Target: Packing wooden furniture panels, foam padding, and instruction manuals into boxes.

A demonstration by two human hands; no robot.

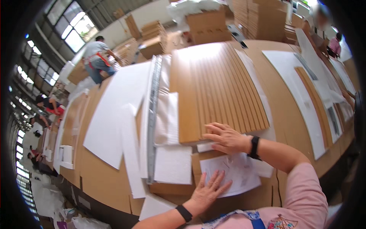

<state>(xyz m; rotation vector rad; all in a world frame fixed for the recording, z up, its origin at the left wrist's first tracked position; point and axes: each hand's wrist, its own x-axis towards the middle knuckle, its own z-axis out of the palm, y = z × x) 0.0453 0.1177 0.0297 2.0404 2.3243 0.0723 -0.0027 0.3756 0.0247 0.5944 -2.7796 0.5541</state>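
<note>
A grooved wooden panel [213, 87] lies on white wrapping across the cardboard-covered bench. Over the panel's near edge rests my right hand [227, 139], fingers spread and pointing left. Just below it, my left hand [209, 191] lies with fingers stretched out on the left part of a white printed sheet [240, 175]. Neither hand grips anything. Along the panel's left side run a long grey metal strip [153, 114] and white foam pieces [173, 164]. A short white strip under the panel's near edge is partly hidden by my right hand.
A large white foam sheet [118, 107] and a narrow one lie to the left. On the right, a white board [289, 84] carries a wooden strip [314, 107] and grey metal parts. Cardboard boxes [207, 26] are stacked behind. Other people [97, 57] work farther off at left and right.
</note>
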